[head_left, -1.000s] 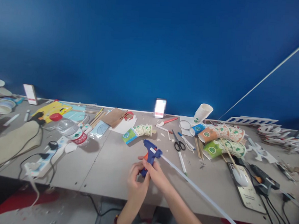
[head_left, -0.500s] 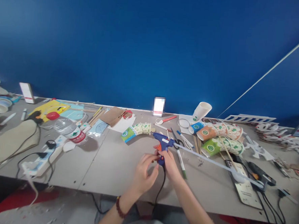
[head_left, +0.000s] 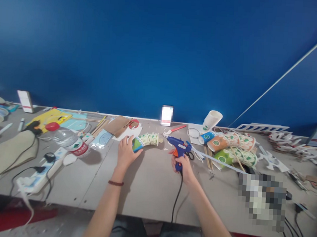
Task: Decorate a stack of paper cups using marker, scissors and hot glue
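My right hand (head_left: 184,166) is wrapped round the handle of a blue hot glue gun (head_left: 178,145) with an orange trigger. Its nozzle points to the upper left, and a long pale glue stick (head_left: 220,160) sticks out of its back. My left hand (head_left: 126,150) grips the blue-and-green end of a curved row of joined paper cups (head_left: 149,139) lying on the table. A small wooden disc (head_left: 160,140) shows at the row's right end. The gun's nozzle is close to that end, apart from it. Scissors (head_left: 190,155) lie partly hidden behind the gun.
More joined paper cups (head_left: 235,157) lie to the right, with a white cup (head_left: 212,119) behind. On the left are a plastic bottle (head_left: 68,140) and a power strip (head_left: 46,170) with cords. A phone (head_left: 167,115) stands against the blue wall. The gun's black cord (head_left: 177,202) runs off the front edge.
My left hand has left the glue gun's handle and moved left onto the paper cups. My right hand now holds the gun alone, slightly further right.
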The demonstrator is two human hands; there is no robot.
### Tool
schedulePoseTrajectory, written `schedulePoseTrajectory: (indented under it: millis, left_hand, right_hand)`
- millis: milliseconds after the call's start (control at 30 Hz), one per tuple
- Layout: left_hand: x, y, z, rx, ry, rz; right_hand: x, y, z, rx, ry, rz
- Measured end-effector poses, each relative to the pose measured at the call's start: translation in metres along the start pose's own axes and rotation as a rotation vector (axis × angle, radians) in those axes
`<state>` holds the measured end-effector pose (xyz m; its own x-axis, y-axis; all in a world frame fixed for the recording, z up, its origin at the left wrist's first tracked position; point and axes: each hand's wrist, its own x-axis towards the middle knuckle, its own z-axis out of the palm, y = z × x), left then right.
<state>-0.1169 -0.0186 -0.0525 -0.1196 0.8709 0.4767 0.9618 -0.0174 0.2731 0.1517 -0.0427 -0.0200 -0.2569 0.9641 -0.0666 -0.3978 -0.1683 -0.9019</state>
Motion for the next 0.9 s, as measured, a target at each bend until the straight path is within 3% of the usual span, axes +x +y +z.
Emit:
schedulePoseTrajectory:
  millis: [200,533,667,767,900]
  left_hand:
    - [-0.005,-0.012,0.005,-0.133,0.038,-0.116]
    - [0.007,-0.016,0.011,-1.089,0.224,-0.545]
    - [0.009,-0.022,0.012,-1.428,0.200,-0.703]
    - [0.010,-0.023,0.009,-1.572,0.205,-0.674]
    - [0.010,-0.017,0.004,-1.550,0.117,-0.538]
  right_hand:
    - [0.004,0.013,-0.012,0.093,-0.064,0.076]
    - [0.002,0.018,-0.021,0.124,-0.079,0.047]
    - [0.000,0.015,-0.021,0.159,-0.100,0.016]
    - [-0.001,0.011,-0.019,0.180,-0.109,0.016]
    - [-0.001,0.010,-0.018,0.172,-0.105,0.006]
